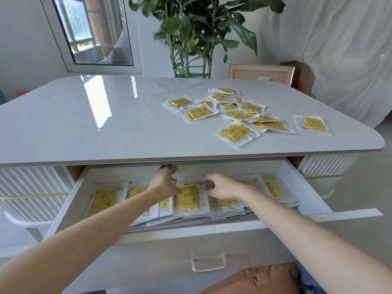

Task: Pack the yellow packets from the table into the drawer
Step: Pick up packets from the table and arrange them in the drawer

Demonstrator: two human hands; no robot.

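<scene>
**seating a packet in the drawer, more waiting above**

the table spreads beyond and above your grip, and the open drawer surrounds both hands. the loose packets that are not yet packed lie scattered on the tabletop, up and to the right of your right hand, well apart from it. the packed rows fill the drawer floor on both sides of your grip.

between your hands lies the middle packet, lengthwise on top of the others. your right hand curls its fingers onto the packet's upper right corner and appears to pinch it. your left hand reaches past the packet's left edge, its fingers bent at the drawer's back. i cannot tell whether it holds anything.

you seem to be squaring this packet into its row. next, let go, lift clear of the tabletop's edge and reach for the nearest loose packet.
</scene>
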